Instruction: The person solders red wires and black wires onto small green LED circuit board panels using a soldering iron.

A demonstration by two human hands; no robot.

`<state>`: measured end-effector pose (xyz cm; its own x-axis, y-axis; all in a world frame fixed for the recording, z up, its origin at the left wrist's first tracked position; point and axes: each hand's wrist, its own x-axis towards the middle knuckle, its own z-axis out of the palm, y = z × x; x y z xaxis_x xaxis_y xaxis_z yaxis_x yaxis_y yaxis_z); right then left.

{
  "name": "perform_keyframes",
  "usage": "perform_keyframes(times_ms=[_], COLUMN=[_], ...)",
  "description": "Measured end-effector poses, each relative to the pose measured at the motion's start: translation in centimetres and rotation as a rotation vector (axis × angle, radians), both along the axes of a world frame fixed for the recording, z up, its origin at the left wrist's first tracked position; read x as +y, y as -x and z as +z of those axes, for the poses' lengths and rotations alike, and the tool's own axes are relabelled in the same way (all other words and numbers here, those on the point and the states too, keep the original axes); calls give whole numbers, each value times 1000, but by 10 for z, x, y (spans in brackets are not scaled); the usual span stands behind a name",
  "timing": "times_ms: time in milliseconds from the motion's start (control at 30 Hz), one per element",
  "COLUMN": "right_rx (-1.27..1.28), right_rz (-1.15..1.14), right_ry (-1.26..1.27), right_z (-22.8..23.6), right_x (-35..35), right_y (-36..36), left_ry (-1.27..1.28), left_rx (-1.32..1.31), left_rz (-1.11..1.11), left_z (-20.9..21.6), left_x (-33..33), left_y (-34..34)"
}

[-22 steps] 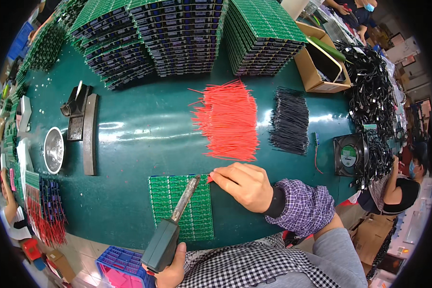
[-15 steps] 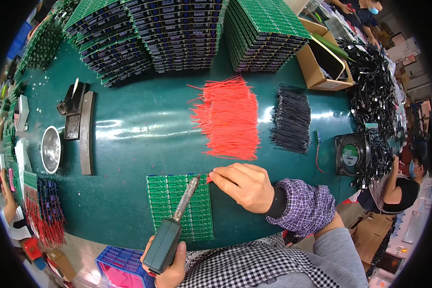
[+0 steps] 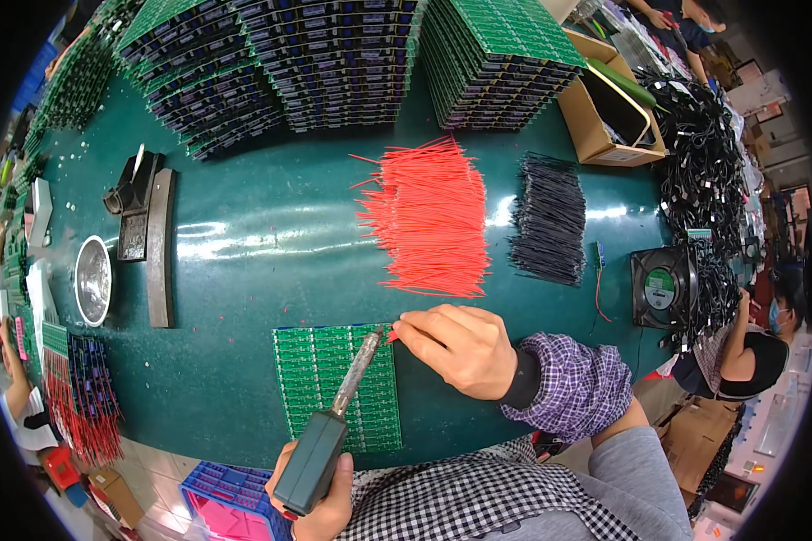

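Note:
A green circuit board panel [image 3: 302, 383] lies flat on the table in front of me. My left hand [image 3: 336, 507] is wrapped round the dark green body of a soldering gun [image 3: 314, 460]. The gun's tip reaches over the panel to its far right corner. At that corner my right hand [image 3: 465, 350] is closed in a pinch on a short red wire [image 3: 392, 336], most of it hidden by the fingers. Tip and wire are very close together; whether they touch I cannot tell. Beyond lie a pile of red wires [image 3: 433, 221] and a smaller pile of black wires [image 3: 550, 221].
Tall stacks of circuit boards [image 3: 334, 72] stand at the back. Left are a metal bowl [image 3: 93, 281], a black stand [image 3: 135, 212] and a metal bar [image 3: 161, 248]. On the right are a cardboard box [image 3: 609, 144], a fan [image 3: 660, 287] and heaped black cables [image 3: 704, 162]. Other people sit nearby.
The soldering gun's tip has moved slightly right along the panel's far edge, closer to the red wire. My right hand keeps its pinch at the corner.

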<state>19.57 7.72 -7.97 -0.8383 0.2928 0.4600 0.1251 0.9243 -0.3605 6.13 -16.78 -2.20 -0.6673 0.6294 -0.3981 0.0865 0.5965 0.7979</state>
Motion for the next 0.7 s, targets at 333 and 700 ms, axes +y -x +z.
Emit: perform_keyframes(times_ms=[333,700], right_rx=[4,-3], right_rz=[4,-3], right_ry=[-9,-18], right_z=[0,0], right_x=[1,0], right_y=[0,-1], left_ry=[-13,-58], left_rx=[-11,85], left_rz=[-5,270], left_z=[3,-35], left_x=[8,-28], left_y=[-1,-12])
